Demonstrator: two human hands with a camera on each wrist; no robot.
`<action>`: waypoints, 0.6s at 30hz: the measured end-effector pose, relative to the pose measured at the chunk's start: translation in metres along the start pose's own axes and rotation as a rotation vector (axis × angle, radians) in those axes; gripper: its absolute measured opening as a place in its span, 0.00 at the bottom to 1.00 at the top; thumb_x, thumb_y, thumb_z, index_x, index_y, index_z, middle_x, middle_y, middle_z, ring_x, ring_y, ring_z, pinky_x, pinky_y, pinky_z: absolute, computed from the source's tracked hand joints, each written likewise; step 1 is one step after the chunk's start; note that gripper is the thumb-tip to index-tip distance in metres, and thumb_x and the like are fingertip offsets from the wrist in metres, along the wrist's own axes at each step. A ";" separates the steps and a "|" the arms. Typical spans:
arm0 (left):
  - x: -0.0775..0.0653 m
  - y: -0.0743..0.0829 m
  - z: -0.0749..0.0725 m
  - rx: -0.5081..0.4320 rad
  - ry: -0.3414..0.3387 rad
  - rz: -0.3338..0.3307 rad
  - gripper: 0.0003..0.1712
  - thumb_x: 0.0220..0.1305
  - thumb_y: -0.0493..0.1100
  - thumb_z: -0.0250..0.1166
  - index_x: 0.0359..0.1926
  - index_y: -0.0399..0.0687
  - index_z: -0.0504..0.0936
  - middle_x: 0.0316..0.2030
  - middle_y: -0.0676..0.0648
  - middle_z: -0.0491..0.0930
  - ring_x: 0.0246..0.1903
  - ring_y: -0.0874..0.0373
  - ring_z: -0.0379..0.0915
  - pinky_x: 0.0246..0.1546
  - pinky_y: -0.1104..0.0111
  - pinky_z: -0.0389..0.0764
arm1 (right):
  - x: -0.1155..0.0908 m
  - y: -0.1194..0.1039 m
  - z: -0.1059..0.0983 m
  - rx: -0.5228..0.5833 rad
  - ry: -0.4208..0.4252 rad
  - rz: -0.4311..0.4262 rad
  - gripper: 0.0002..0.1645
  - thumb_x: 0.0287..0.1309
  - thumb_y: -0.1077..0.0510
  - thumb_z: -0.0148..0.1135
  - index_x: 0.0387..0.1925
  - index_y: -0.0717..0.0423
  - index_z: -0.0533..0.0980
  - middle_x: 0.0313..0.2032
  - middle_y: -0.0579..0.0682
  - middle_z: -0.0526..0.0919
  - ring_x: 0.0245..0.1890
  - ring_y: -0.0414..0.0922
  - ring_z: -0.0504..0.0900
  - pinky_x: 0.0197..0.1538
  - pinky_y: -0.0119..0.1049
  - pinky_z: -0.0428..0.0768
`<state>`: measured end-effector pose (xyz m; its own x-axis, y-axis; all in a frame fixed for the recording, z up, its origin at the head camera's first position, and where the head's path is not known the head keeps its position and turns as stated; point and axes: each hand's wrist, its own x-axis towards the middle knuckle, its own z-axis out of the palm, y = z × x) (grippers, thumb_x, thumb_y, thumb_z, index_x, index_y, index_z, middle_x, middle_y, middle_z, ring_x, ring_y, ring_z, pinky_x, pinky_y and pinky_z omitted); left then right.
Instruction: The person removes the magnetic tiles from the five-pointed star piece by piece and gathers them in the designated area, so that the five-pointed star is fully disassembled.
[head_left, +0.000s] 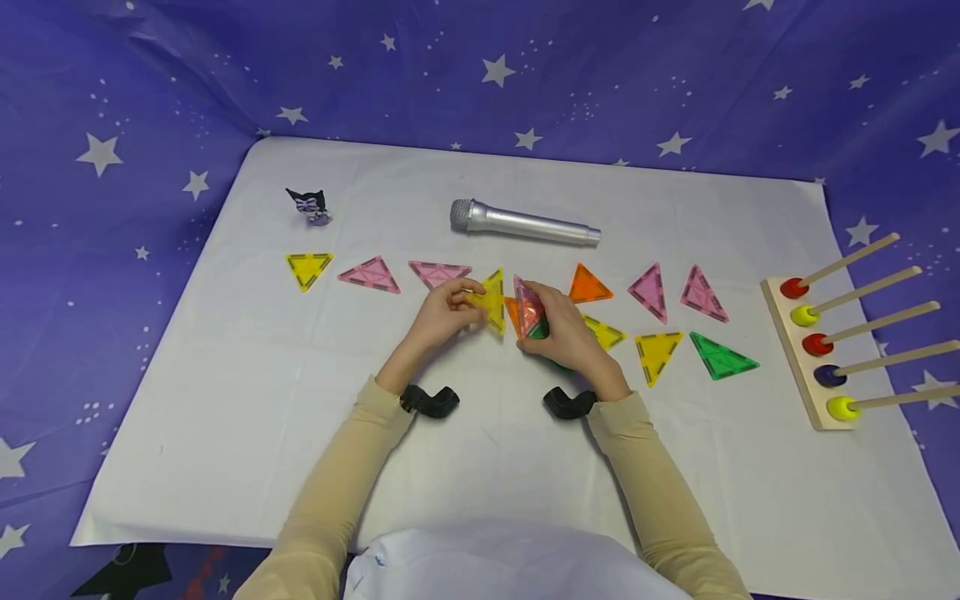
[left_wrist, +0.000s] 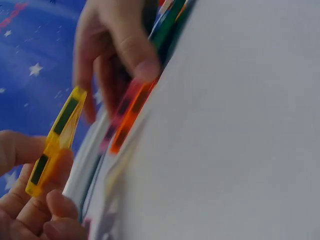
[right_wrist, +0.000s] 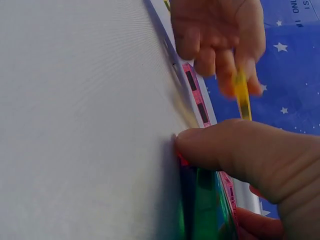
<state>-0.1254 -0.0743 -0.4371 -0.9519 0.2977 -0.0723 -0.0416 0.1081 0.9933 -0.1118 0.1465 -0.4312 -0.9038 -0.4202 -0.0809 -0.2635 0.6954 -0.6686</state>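
My left hand [head_left: 447,317] pinches a yellow triangular magnetic tile [head_left: 494,302] between thumb and fingers, raised above the cloth in the left wrist view. To its right, my right hand [head_left: 568,332] grips a pink triangular tile [head_left: 527,305] with thumb and fingers. An orange tile [left_wrist: 131,117] lies along the pink one in the left wrist view, near the right thumb. Under the right hand, a green tile [right_wrist: 206,205] shows in the right wrist view, partly covered by that hand. Behind the left fingers lies another pink tile [head_left: 439,273].
Several triangular tiles lie spread on the white cloth, among them an orange one [head_left: 589,285] and a green one [head_left: 722,357]. A silver microphone [head_left: 528,223] lies behind them. A small black figurine [head_left: 311,207] is at back left; a wooden peg stacker [head_left: 806,354] stands at right.
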 end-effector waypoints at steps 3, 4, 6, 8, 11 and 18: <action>-0.010 0.004 -0.015 0.040 0.004 -0.010 0.16 0.50 0.29 0.63 0.43 0.34 0.74 0.16 0.50 0.65 0.20 0.62 0.62 0.21 0.74 0.62 | 0.000 -0.001 0.001 -0.001 0.002 0.004 0.52 0.43 0.53 0.70 0.67 0.55 0.52 0.63 0.57 0.57 0.60 0.53 0.58 0.60 0.50 0.57; -0.013 0.005 -0.019 0.046 -0.002 -0.019 0.16 0.51 0.29 0.63 0.43 0.35 0.74 0.16 0.50 0.65 0.20 0.62 0.62 0.21 0.73 0.61 | 0.000 -0.001 0.001 -0.002 0.004 0.003 0.52 0.43 0.53 0.70 0.67 0.55 0.52 0.63 0.57 0.57 0.59 0.53 0.58 0.60 0.50 0.58; -0.021 0.009 -0.026 0.050 -0.017 -0.045 0.16 0.52 0.29 0.63 0.44 0.35 0.73 0.19 0.49 0.70 0.21 0.62 0.63 0.21 0.73 0.62 | -0.001 -0.001 0.000 -0.002 0.008 -0.001 0.52 0.44 0.53 0.70 0.66 0.56 0.52 0.63 0.57 0.58 0.59 0.53 0.59 0.60 0.50 0.58; -0.030 0.015 -0.032 0.045 -0.040 -0.051 0.17 0.53 0.28 0.62 0.45 0.32 0.72 0.19 0.47 0.71 0.20 0.61 0.62 0.20 0.73 0.61 | -0.001 -0.001 0.000 0.002 0.009 -0.005 0.51 0.44 0.53 0.70 0.66 0.56 0.52 0.63 0.57 0.58 0.59 0.54 0.59 0.59 0.50 0.58; -0.043 0.027 -0.039 0.060 -0.062 -0.065 0.18 0.53 0.26 0.61 0.46 0.29 0.70 0.18 0.44 0.69 0.17 0.61 0.57 0.19 0.72 0.60 | -0.001 -0.001 0.000 0.008 0.009 -0.012 0.51 0.44 0.54 0.70 0.66 0.57 0.53 0.63 0.58 0.58 0.59 0.54 0.59 0.60 0.50 0.58; -0.059 0.035 -0.051 0.225 -0.056 -0.132 0.19 0.54 0.30 0.62 0.48 0.30 0.70 0.17 0.44 0.66 0.16 0.62 0.56 0.19 0.72 0.60 | -0.001 -0.001 0.000 0.009 0.009 -0.006 0.51 0.44 0.54 0.70 0.66 0.57 0.53 0.63 0.58 0.58 0.58 0.54 0.59 0.60 0.49 0.58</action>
<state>-0.0865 -0.1364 -0.3939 -0.9241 0.3185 -0.2112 -0.0902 0.3554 0.9303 -0.1109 0.1458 -0.4303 -0.9050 -0.4196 -0.0703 -0.2664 0.6876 -0.6754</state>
